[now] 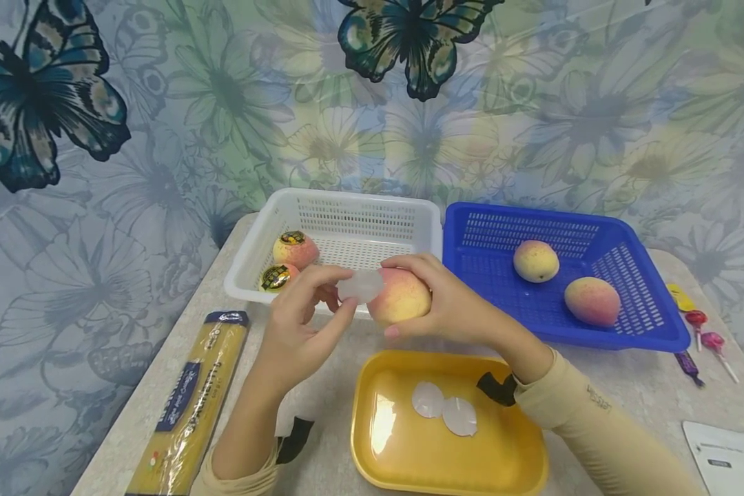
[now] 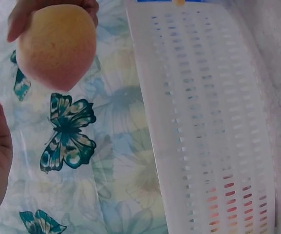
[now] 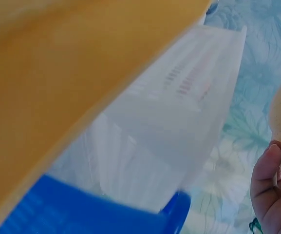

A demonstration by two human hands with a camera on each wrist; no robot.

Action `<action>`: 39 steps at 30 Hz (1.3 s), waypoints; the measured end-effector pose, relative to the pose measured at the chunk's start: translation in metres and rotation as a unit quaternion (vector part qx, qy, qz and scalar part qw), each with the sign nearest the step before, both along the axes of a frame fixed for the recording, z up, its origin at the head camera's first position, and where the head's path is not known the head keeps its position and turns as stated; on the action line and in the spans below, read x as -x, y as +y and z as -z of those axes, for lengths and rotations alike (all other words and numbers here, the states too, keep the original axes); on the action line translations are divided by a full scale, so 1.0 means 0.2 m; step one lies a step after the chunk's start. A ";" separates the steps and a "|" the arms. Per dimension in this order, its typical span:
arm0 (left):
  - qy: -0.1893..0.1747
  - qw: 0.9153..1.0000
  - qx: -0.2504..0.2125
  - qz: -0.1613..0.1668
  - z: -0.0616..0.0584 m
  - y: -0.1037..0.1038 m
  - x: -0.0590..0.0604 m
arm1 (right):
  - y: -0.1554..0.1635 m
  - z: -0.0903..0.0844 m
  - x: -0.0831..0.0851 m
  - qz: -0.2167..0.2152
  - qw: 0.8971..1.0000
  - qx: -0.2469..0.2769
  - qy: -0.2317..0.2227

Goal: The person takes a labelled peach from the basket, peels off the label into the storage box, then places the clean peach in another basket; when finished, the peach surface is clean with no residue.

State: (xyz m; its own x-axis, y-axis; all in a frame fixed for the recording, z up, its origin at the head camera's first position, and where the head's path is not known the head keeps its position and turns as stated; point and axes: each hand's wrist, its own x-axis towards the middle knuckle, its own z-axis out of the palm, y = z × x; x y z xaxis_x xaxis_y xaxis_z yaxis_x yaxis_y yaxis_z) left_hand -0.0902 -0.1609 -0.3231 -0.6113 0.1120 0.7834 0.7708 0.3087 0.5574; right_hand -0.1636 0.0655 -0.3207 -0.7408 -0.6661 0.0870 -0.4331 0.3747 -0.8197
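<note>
My left hand (image 1: 304, 334) pinches a thin, round, whitish sticker (image 1: 359, 286) between thumb and fingers, its edge overlapping a peach in the head view. That yellow-and-pink peach (image 1: 404, 300) is gripped by my right hand (image 1: 452, 303), above the front of the white basket (image 1: 378, 207). From the left wrist, the same peach (image 2: 57, 48) shows its pointed end downward. Inside the white basket sit two peaches (image 1: 295, 249) with round black-and-gold labels. Two more whitish round stickers (image 1: 428, 399) lie in the yellow tray (image 1: 372, 475) below my hands.
A blue basket (image 1: 490, 324) holding two peaches (image 1: 536, 261) without labels stands on the right. Spaghetti in a long pack (image 1: 192, 399) lies at left. Lollipops (image 1: 713, 341), small wrapped sweets and a white paper (image 1: 728, 455) are along the right. A butterfly-patterned cloth hangs behind.
</note>
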 end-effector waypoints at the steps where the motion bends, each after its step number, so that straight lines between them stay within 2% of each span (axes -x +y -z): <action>1: -0.026 1.000 -0.008 0.015 0.00 0.00 -0.01 | 0.02 0.00 0.00 0.003 1.000 0.002 0.002; 4: -0.110 0.993 -0.020 0.048 0.01 0.00 -0.03 | 0.07 -0.01 0.01 0.018 1.000 0.003 0.008; 6: -0.166 0.985 -0.007 0.051 0.02 0.00 -0.04 | 0.10 -0.01 0.01 0.028 1.000 0.004 0.010; 8: -0.221 0.974 0.019 0.053 0.04 -0.01 -0.05 | 0.14 -0.01 0.02 0.040 0.999 0.004 0.010; 10: -0.274 0.958 0.055 0.059 0.07 0.00 -0.06 | 0.18 0.00 0.03 0.052 0.999 0.005 0.012; 13: -0.337 0.930 0.115 0.091 0.12 0.01 -0.08 | 0.23 0.01 0.04 0.071 0.997 0.006 0.010; 17: -0.386 0.891 0.199 0.136 0.20 0.06 -0.10 | 0.29 0.02 0.04 0.096 0.995 0.005 0.007; 20: -0.390 0.869 0.269 0.145 0.25 0.12 -0.11 | 0.32 0.04 0.04 0.111 0.994 0.004 0.004; 23: -0.373 0.855 0.339 0.126 0.28 0.18 -0.12 | 0.35 0.05 0.04 0.123 0.992 0.005 0.005; 27: -0.328 0.846 0.415 0.071 0.32 0.23 -0.14 | 0.38 0.06 0.03 0.134 0.991 0.003 0.005; 31: -0.258 0.843 0.472 0.023 0.35 0.26 -0.15 | 0.42 0.07 0.03 0.148 0.989 -0.003 -0.006; 35: -0.205 0.838 0.505 -0.011 0.36 0.28 -0.16 | 0.46 0.06 0.03 0.160 0.987 -0.005 -0.016; 39: -0.185 0.833 0.520 -0.028 0.37 0.29 -0.17 | 0.49 0.06 0.03 0.164 0.986 -0.005 -0.017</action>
State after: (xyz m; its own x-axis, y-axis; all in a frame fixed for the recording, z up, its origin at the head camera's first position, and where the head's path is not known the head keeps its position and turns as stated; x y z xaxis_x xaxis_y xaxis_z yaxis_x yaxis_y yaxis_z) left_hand -0.0567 -0.1020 -0.3980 -0.8168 0.5757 0.0378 0.5735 0.8031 0.1618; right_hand -0.1701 0.1629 -0.3323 -0.9192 -0.3903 0.0521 -0.2587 0.4988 -0.8272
